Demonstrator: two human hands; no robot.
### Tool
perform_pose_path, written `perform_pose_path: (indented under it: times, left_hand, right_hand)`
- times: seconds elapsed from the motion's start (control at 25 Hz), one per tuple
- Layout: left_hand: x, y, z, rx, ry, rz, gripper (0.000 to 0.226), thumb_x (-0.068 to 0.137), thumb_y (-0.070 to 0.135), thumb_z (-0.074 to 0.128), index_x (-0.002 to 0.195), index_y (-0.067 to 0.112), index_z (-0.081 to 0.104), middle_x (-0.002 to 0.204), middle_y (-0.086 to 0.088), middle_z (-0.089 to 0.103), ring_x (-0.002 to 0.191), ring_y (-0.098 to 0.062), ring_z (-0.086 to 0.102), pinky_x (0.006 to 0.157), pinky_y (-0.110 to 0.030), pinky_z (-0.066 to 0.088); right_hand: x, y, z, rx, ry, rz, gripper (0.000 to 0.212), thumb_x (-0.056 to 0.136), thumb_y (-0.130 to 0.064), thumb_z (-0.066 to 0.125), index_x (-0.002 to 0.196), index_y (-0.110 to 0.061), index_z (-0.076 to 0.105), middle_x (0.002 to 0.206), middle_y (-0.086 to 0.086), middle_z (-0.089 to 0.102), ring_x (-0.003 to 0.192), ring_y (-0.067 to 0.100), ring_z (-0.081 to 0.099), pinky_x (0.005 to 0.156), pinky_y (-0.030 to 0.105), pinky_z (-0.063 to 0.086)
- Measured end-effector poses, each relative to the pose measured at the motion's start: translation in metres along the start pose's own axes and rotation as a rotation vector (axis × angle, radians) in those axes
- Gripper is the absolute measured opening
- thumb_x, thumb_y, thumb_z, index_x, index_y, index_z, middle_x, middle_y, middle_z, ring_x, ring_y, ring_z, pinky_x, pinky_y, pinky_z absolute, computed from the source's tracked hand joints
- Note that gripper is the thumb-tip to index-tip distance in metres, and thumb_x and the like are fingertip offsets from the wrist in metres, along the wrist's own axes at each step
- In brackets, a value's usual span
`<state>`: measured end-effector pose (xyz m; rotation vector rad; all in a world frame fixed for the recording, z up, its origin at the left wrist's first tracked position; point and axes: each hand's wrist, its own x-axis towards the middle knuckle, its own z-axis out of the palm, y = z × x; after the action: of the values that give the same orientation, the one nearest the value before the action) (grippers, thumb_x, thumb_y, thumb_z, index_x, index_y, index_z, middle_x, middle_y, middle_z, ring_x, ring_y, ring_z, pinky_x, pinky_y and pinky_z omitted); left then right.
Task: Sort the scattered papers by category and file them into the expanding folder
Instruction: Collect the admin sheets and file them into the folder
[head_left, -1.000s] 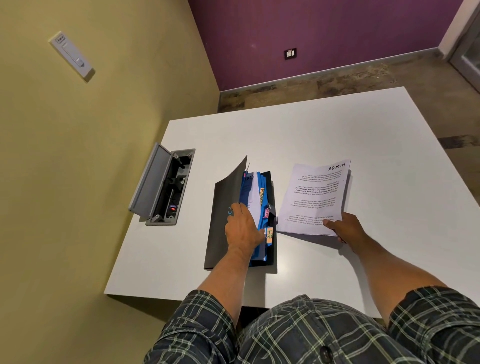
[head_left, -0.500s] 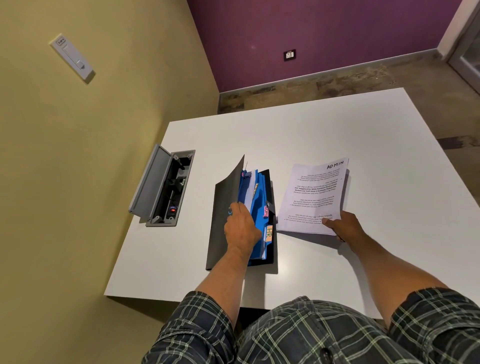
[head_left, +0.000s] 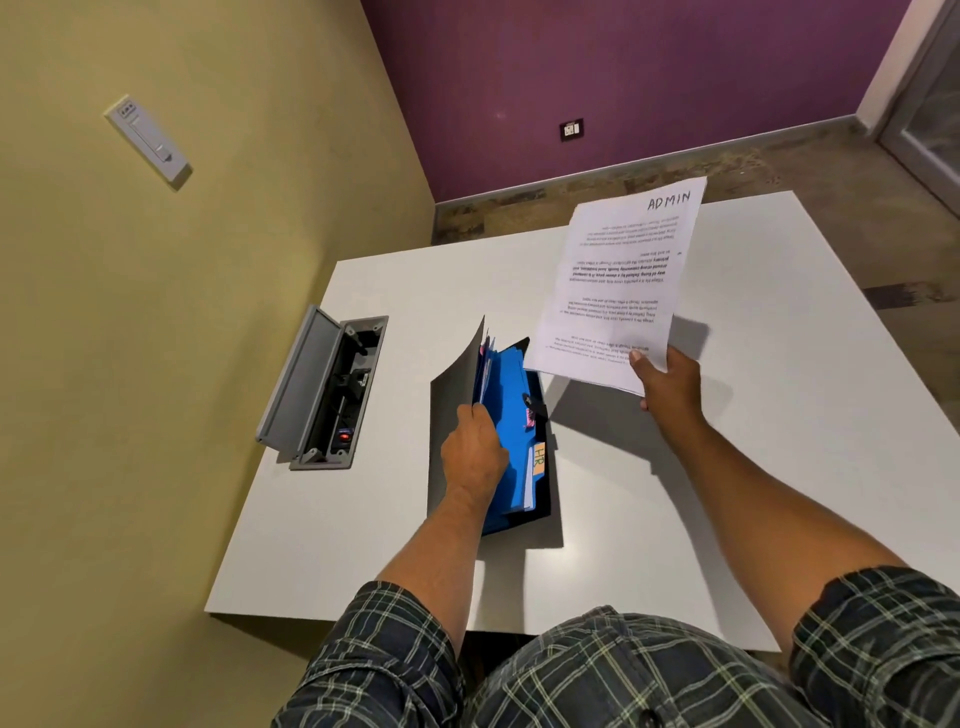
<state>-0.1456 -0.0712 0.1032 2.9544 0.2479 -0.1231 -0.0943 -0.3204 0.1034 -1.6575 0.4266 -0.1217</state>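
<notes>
An expanding folder (head_left: 511, 441) with a grey-black cover and blue dividers lies open on the white table (head_left: 779, 441), left of centre. Coloured tabs show on its right edge, one reading HR. My left hand (head_left: 472, 452) grips the raised front cover and the first dividers, holding the pockets apart. My right hand (head_left: 667, 376) pinches the near edge of a white printed stack of papers (head_left: 618, 280) marked ADMIN, held up in the air above and to the right of the folder.
A grey cable box (head_left: 324, 389) with its lid raised is set into the table at the left edge. A yellow wall runs along the left side. Bare floor and a purple wall lie beyond the far edge.
My right hand has lifted the ADMIN papers off the table and up toward the folder. My left hand has pulled the cover and dividers further open.
</notes>
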Motion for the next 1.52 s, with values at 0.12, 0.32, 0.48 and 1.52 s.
perform_pose_path:
  times: [0.12, 0.32, 0.48, 1.52]
  left_hand:
    - [0.002, 0.000, -0.002, -0.026, 0.009, -0.006, 0.040, 0.087, 0.010, 0.066, 0.123, 0.009, 0.050, 0.123, -0.008, 0.051, 0.092, -0.026, 0.064, 0.068, -0.032, 0.052]
    - [0.004, 0.000, -0.009, -0.121, 0.008, -0.051, 0.041, 0.088, 0.014, 0.066, 0.124, 0.008, 0.048, 0.125, -0.009, 0.050, 0.097, -0.029, 0.064, 0.071, -0.032, 0.049]
    - [0.009, 0.001, -0.014, -0.201, -0.003, -0.074, 0.039, 0.087, 0.016, 0.069, 0.120, 0.009, 0.048, 0.123, -0.010, 0.051, 0.098, -0.027, 0.063, 0.067, -0.028, 0.044]
    - [0.018, 0.013, -0.020, -0.321, 0.069, -0.175, 0.041, 0.087, 0.022, 0.070, 0.118, 0.006, 0.050, 0.118, -0.012, 0.051, 0.107, -0.029, 0.061, 0.067, -0.029, 0.046]
  right_hand:
    - [0.002, -0.017, 0.014, -0.026, -0.073, -0.006, 0.028, 0.097, -0.019, 0.062, 0.125, -0.015, 0.066, 0.105, 0.001, 0.070, 0.074, 0.011, 0.063, 0.041, 0.022, 0.047]
    - [0.004, -0.032, 0.028, -0.248, -0.333, -0.037, 0.025, 0.093, -0.016, 0.064, 0.115, -0.006, 0.071, 0.074, 0.002, 0.066, 0.043, 0.017, 0.054, 0.041, 0.027, 0.044]
    - [-0.004, -0.053, 0.026, -0.371, -0.471, -0.086, 0.015, 0.089, -0.011, 0.059, 0.097, -0.009, 0.072, 0.059, 0.004, 0.060, 0.032, 0.011, 0.047, 0.039, 0.024, 0.038]
    - [-0.025, -0.093, 0.062, -0.639, -0.496, -0.186, 0.016, 0.087, -0.010, 0.057, 0.088, 0.000, 0.070, 0.062, 0.012, 0.065, 0.040, 0.021, 0.055, 0.036, 0.021, 0.039]
